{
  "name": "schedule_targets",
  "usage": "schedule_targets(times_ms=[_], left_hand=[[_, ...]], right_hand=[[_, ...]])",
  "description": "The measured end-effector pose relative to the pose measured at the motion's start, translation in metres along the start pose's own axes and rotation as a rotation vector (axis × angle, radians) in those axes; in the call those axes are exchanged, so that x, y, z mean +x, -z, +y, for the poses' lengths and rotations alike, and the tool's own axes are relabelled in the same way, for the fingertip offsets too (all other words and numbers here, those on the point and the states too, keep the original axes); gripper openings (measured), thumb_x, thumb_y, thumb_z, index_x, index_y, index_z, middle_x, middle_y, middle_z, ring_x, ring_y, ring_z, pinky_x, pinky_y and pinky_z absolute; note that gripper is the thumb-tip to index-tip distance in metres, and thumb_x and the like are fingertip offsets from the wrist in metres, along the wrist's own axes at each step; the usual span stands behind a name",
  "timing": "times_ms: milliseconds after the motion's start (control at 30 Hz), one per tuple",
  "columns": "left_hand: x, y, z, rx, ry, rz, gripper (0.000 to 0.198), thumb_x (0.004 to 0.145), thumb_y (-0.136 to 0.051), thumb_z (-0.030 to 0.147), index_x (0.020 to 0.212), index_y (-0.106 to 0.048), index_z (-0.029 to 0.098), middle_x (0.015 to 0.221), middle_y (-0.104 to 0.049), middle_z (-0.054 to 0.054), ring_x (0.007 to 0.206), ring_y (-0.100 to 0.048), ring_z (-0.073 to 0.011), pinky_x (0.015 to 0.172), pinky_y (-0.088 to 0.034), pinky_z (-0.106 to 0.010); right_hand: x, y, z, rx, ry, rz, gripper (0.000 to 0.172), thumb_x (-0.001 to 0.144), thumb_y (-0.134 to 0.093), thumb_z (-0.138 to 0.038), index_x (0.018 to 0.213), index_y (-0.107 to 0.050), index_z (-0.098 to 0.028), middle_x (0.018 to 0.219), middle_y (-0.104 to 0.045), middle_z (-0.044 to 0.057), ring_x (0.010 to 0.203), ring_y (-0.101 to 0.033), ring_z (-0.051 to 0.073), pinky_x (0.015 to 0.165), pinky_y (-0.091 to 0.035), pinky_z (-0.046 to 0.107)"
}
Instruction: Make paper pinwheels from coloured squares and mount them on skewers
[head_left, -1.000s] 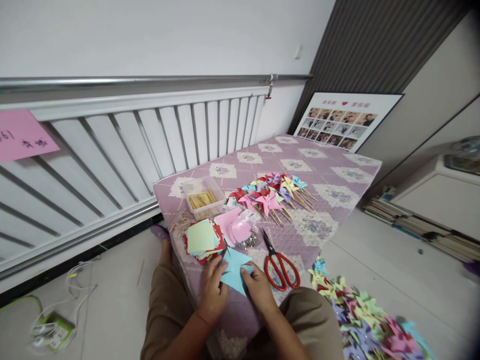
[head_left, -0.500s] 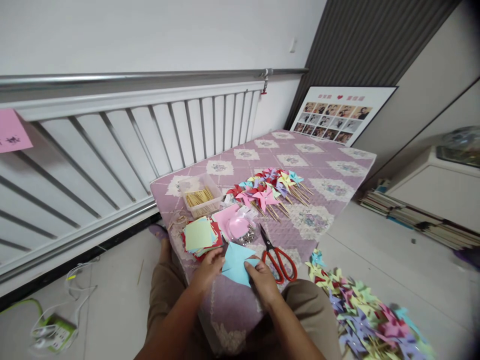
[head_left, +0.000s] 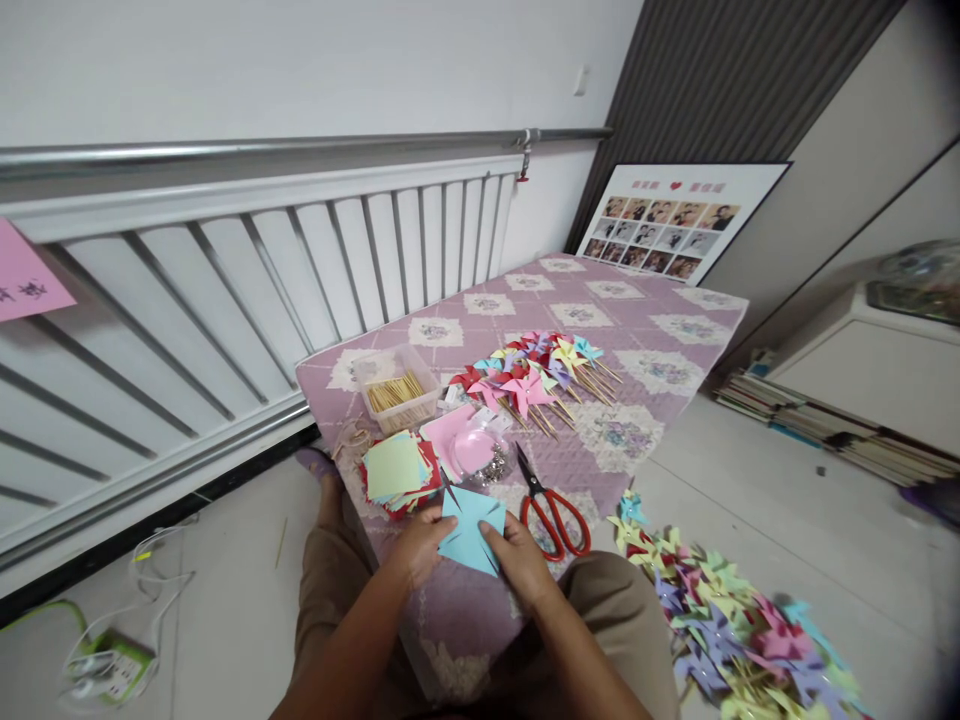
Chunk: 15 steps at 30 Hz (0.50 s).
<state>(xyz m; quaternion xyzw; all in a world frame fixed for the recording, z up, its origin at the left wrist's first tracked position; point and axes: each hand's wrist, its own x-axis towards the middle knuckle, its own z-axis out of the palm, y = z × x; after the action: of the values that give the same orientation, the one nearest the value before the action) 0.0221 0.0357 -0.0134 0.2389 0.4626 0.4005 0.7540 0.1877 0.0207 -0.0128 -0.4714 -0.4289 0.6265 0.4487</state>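
A light blue paper square, slit inward from its corners, is held between my two hands above the table's near end. My left hand pinches its left edge, and my right hand grips the right side with the thumb on top. Just right of the paper lie red-handled scissors, blades pointing away. Beyond it sits a clear round container with small metal pins, on pink paper. A stack of coloured paper squares lies to the left.
A plastic box of thin wooden sticks stands behind the stack. Finished paper pinwheels lie farther back on the patterned tablecloth. More pinwheels are heaped at lower right. A white radiator runs along the wall; a power strip lies on the floor.
The blue paper now lies flatter and turned between my hands, its slits showing more clearly. My right hand has moved slightly up along its right side. The view has shifted a little.
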Motion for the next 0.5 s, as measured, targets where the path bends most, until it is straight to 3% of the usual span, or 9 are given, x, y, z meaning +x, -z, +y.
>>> schedule_targets(times_ms=[100, 267, 500], left_hand=[[-0.002, 0.001, -0.002, 0.009, -0.014, 0.028, 0.044, 0.062, -0.078, 0.043, 0.096, -0.065, 0.018, 0.077, -0.072, -0.005, 0.063, -0.064, -0.0177, 0.062, -0.051, -0.031], [-0.01, 0.003, 0.002, 0.009, -0.001, 0.044, 0.04, 0.069, -0.073, 0.045, 0.1, -0.063, 0.021, 0.083, -0.072, -0.006, 0.065, -0.065, -0.0191, 0.06, -0.052, -0.033], [-0.013, 0.002, 0.008, -0.078, -0.007, -0.131, 0.046, 0.06, -0.082, 0.044, 0.091, -0.068, 0.013, 0.079, -0.072, -0.01, 0.073, -0.067, -0.023, 0.072, -0.052, -0.036]], right_hand=[[0.0, 0.001, -0.001, -0.049, 0.021, -0.019, 0.042, 0.075, -0.071, -0.05, 0.103, -0.066, -0.02, 0.095, -0.074, 0.006, 0.08, -0.065, 0.023, 0.073, -0.053, 0.036], [-0.002, 0.001, -0.001, -0.134, 0.049, -0.009, 0.036, 0.076, -0.069, -0.045, 0.102, -0.07, -0.02, 0.096, -0.074, 0.005, 0.084, -0.064, 0.025, 0.075, -0.051, 0.036], [-0.002, 0.002, 0.001, -0.203, 0.057, -0.003, 0.032, 0.078, -0.066, -0.044, 0.098, -0.071, -0.02, 0.086, -0.072, 0.003, 0.074, -0.062, 0.022, 0.066, -0.051, 0.032]])
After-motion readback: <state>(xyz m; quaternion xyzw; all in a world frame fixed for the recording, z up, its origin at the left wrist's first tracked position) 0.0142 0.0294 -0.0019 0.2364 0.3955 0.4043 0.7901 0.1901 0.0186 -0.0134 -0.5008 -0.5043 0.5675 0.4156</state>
